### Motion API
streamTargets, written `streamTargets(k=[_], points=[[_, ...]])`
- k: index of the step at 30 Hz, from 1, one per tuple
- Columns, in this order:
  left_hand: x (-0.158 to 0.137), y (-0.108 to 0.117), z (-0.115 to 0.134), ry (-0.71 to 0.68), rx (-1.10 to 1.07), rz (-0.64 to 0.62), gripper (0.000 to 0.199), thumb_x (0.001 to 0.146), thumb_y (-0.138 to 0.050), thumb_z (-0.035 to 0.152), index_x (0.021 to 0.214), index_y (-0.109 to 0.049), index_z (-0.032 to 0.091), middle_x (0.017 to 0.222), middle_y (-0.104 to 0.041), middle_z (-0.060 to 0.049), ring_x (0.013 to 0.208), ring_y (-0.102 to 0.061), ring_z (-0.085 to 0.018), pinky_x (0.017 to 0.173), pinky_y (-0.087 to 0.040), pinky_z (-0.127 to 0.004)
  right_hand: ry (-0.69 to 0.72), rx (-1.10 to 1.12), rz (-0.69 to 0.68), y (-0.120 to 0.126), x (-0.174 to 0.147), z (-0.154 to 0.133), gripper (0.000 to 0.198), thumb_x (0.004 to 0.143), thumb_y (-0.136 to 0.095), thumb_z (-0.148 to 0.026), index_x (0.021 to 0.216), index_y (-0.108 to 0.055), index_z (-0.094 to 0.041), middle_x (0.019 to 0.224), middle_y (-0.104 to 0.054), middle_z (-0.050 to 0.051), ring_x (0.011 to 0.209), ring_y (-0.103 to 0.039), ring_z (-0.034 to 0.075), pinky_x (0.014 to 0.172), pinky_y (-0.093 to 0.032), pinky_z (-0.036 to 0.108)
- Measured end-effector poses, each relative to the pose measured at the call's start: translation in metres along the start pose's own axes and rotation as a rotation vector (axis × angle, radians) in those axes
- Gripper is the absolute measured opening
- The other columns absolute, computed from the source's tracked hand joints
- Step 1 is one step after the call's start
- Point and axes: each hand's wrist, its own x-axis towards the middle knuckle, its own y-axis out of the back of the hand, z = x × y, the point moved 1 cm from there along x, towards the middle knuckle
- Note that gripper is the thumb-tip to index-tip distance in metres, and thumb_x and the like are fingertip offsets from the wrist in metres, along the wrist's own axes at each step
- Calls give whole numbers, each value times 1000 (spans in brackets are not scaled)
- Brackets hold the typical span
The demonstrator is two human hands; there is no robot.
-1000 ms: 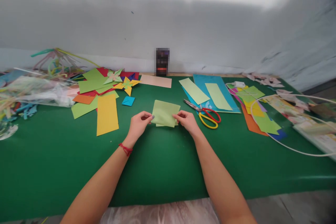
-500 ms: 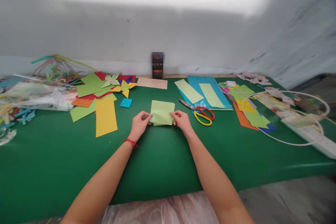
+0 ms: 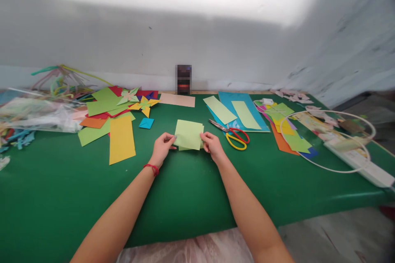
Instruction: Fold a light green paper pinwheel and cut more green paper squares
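Observation:
Between my hands is a light green sheet of paper (image 3: 189, 134), folded or layered, with its edges slightly out of line. My left hand (image 3: 163, 148) pinches its left side, and a red cord bracelet circles that wrist. At the right side, my right hand (image 3: 211, 145) grips the paper between thumb and fingers. Scissors (image 3: 230, 133) with one red and one yellow handle lie just right of my right hand. A small folded blue paper (image 3: 146, 123) rests to the left, beyond my left hand.
Left are a yellow sheet (image 3: 121, 139), paper pinwheel shapes (image 3: 145, 104) and a clear plastic bag (image 3: 40, 115). Light green strips (image 3: 246, 114) lie on a blue packet (image 3: 262, 125). A white cable (image 3: 333, 170) loops by a power strip (image 3: 361, 164). A pink strip (image 3: 177, 100) lies behind.
The green paper looks flatter now, and its layers have shifted slightly against each other. Both hands keep hold of it. The whole view has moved a little.

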Motion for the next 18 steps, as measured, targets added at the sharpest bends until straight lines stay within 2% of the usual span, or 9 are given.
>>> streamTargets(k=[7, 11, 13, 16, 18], points=[[3, 2, -2, 44, -34, 17, 35, 62, -67, 46, 75, -60, 15, 75, -61, -2, 71, -58, -14, 61, -52, -27, -13, 80, 24, -3, 0, 0, 34, 68, -59, -49, 58, -44, -20, 31, -35, -10, 25, -31, 6, 28, -16, 18], [5, 4, -2, 6, -66, 94, 34, 66, -65, 45, 82, -59, 16, 81, -62, -3, 78, -59, -16, 69, -51, -29, 4, 108, 68, -1, 0, 1, 33, 71, -57, -48, 59, -43, -21, 30, -33, -11, 24, -27, 5, 28, -15, 18], [4, 3, 0, -28, -75, 119, 32, 65, -66, 44, 81, -60, 16, 90, -64, -5, 86, -59, -17, 75, -50, -31, 9, 114, 84, 1, 1, 2, 33, 71, -57, -47, 59, -43, -21, 30, -32, -11, 24, -26, 5, 27, -15, 18], [1, -1, 4, -71, -81, 39, 28, 66, -66, 42, 76, -63, 16, 116, -57, -8, 103, -54, -21, 85, -45, -30, 18, 112, 97, 2, 2, 5, 29, 71, -57, -46, 63, -47, -20, 32, -37, -10, 25, -30, 6, 28, -20, 18], [-1, -3, 4, -56, -92, -63, 31, 73, -57, 46, 82, -66, 17, 123, -53, -7, 107, -53, -21, 87, -44, -30, 33, 110, 108, 1, 3, 5, 27, 71, -58, -46, 67, -49, -20, 35, -41, -9, 28, -35, 6, 29, -25, 18]])
